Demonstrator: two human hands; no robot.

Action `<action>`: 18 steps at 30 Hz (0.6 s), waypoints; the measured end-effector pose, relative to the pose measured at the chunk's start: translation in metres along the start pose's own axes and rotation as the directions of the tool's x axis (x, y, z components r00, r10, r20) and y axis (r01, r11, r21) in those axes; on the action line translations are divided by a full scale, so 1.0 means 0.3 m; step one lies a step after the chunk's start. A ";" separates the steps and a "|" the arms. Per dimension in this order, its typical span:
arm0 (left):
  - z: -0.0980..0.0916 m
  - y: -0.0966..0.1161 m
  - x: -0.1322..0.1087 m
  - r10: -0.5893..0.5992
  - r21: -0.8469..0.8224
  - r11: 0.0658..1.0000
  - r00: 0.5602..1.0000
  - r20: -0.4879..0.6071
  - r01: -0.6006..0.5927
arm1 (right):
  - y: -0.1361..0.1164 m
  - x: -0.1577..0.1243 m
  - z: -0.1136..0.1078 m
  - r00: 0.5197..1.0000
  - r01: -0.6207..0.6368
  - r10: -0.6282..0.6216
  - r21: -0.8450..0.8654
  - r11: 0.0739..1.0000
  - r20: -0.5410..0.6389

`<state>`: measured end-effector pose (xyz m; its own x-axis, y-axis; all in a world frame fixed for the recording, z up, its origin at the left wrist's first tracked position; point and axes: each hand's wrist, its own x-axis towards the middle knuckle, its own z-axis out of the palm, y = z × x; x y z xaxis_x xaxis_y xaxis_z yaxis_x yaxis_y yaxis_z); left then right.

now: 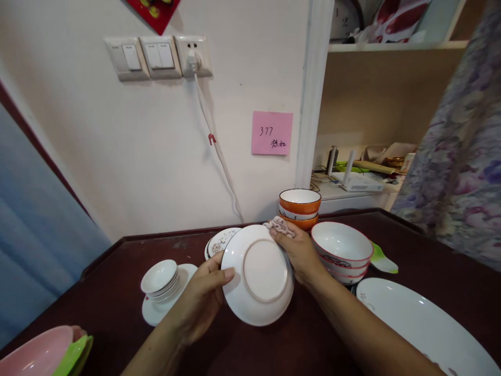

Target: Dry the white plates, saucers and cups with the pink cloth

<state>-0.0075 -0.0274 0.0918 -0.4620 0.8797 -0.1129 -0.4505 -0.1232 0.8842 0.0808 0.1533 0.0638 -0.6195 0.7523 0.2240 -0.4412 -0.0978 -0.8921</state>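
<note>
A white plate (266, 271), underside toward the viewer, is held above the dark desk (105, 297), the left hand (206, 292) pinching its left rim, the right hand (300, 253) clasping a crumpled cloth (282, 226) at its upper right edge, red-rimmed bowls (342, 248) stacked beyond.

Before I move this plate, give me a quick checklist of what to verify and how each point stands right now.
1. Left hand has the white plate by its edge, thumb on the underside: ok.
2. Right hand has the cloth at the plate's upper rim: ok.
3. Plate's front face is clean: cannot tell; its underside faces the camera.
4. Right hand is clear of the orange bowls: cannot tell; it overlaps them in this view.
5. Small white bowls are nested in one stack, resting on a dish: ok.
</note>
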 end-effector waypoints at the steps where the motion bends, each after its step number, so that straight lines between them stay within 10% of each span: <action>1: -0.007 -0.002 0.004 -0.049 0.001 0.999 0.999 0.001 0.049 | -0.006 0.001 -0.008 0.999 0.014 -0.010 -0.088 0.996 0.053; 5: -0.020 -0.019 0.025 -0.080 0.015 0.997 0.993 -0.091 0.082 | -0.006 -0.011 -0.008 0.962 0.261 -0.192 -0.448 0.855 0.194; 10: -0.020 -0.012 0.050 0.133 -0.068 0.985 0.955 -0.266 -0.156 | 0.006 -0.022 0.006 0.831 0.543 -0.473 -0.612 0.575 0.292; 18: -0.015 -0.033 0.077 0.231 -0.194 0.920 0.872 -0.431 -0.340 | 0.084 -0.181 0.098 0.656 0.714 -0.515 -0.675 0.185 0.552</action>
<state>-0.0172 -0.0079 0.0785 -0.8365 0.5407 -0.0892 -0.4057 -0.5017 0.7640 0.0842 0.0910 0.0405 -0.5379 0.1843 0.8226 -0.0854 0.9589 -0.2707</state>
